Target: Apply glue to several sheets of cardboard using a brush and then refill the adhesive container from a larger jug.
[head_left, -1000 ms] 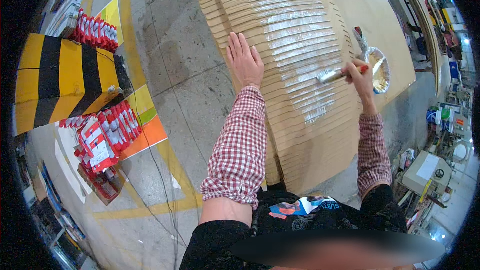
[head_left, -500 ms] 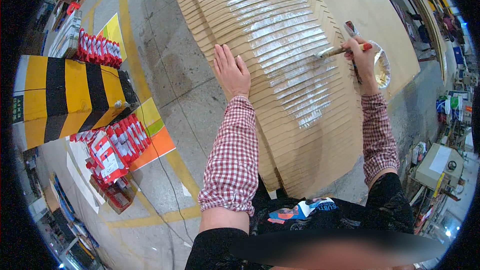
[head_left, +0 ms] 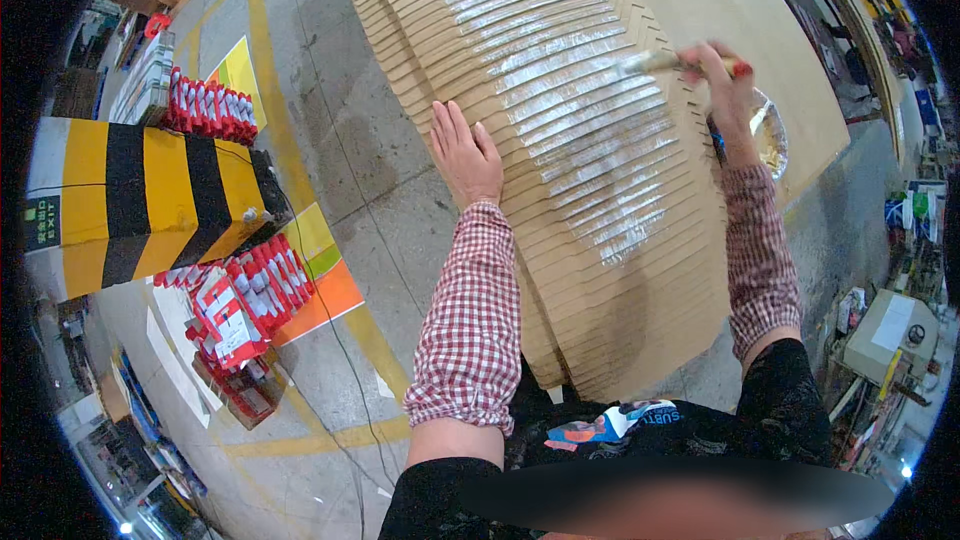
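Note:
Brown cardboard sheets lie in a fanned, overlapping stack, their edges making a row of narrow steps. A shiny whitish wet coating runs along the middle of these steps. My left hand rests flat on the left side of the stack, fingers stretched out. In my right hand, slightly blurred, is a paintbrush gripped by its red-ended handle. Its bristles are at the right part of the coated band. Just beyond my right wrist stands a round bowl with a pale yellowish substance, partly hidden by the wrist.
To the left stands a yellow-and-black striped pillar, with red-and-white packets stacked beside it. A cable crosses the grey floor with its yellow lines. At the right is a beige machine.
My right hand has moved the paintbrush farther away along the coated steps. My left hand stays flat on the cardboard. The whole view has shifted slightly.

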`<state>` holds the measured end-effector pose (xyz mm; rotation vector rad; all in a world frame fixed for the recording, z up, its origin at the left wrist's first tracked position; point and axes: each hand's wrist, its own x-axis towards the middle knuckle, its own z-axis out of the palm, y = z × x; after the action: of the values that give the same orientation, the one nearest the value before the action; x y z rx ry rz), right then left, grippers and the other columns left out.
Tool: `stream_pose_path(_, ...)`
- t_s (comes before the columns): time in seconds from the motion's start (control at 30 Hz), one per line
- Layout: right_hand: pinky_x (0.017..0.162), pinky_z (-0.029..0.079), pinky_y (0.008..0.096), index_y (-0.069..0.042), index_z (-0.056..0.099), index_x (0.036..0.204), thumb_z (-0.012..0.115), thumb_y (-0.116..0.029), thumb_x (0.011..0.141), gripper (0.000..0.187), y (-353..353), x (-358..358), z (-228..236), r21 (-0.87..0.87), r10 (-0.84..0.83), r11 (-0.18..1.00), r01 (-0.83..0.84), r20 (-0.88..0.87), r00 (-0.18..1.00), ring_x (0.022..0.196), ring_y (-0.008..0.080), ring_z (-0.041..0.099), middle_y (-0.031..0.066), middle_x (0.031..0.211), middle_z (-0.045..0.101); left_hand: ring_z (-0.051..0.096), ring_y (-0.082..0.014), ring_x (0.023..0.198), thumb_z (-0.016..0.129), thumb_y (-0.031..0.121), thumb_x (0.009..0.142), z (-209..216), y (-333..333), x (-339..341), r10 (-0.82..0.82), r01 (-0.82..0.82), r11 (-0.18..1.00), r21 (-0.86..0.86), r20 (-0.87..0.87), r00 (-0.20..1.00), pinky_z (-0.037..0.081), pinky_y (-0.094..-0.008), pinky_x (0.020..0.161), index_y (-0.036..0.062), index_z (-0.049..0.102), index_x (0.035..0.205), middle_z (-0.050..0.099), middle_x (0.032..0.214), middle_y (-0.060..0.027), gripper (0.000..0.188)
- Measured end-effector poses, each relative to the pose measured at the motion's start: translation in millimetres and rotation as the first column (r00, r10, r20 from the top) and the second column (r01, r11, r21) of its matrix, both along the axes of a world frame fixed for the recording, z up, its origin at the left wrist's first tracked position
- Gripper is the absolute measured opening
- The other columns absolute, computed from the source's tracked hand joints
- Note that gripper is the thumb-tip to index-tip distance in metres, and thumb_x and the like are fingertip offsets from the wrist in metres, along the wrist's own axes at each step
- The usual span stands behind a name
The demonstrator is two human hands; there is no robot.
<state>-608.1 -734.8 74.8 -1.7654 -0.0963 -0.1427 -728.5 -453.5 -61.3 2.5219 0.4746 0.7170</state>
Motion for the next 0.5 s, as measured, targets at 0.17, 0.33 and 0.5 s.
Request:
stream_pose_path(0.17,0.051,0.046,0.0194,0.002,0.064,0.078,0.055,-0.017,0.084,0.022,9.7,53.1,-17.6,0.038,0.038,0.998,-0.042,0.080,0.996,0.053,0.0067,0.055,0.0062,0.071,0.066,0.025,-0.0301,0.134,0.042,0.023,0.089,-2.3,-10.0,8.1,-0.028,0.027,0.999,-0.043,-0.006,1.000,0.017,-0.0415,0.109,-0.0020,0.033,0.135,0.026,0.144,-0.0192,0.053)
stream_pose_path(0.33,0.054,0.047,0.0195,0.002,0.064,0.078,0.055,-0.017,0.083,0.021,-15.2,33.6,-17.7,-0.184,0.058,0.979,-0.093,-0.184,0.981,0.055,0.0086,0.057,0.0061,0.073,0.067,0.025,-0.0298,0.134,0.041,0.023,0.089,-1.9,0.5,2.2,0.001,-0.001,1.000,-0.023,-0.014,1.000,0.017,-0.0409,0.110,-0.0014,0.033,0.135,0.027,0.144,-0.0187,0.053)
stream_pose_path(0.5,0.051,0.047,0.0205,0.003,0.065,0.079,0.056,-0.018,0.083,0.023,5.0,57.9,-9.1,0.037,0.072,0.997,-0.074,0.053,0.996,0.052,0.0093,0.057,0.0070,0.071,0.066,0.024,-0.0295,0.134,0.041,0.023,0.090,-1.7,-10.4,10.3,-0.012,0.011,0.999,-0.043,-0.007,1.000,0.017,-0.0406,0.110,-0.0009,0.032,0.136,0.027,0.144,-0.0182,0.053)
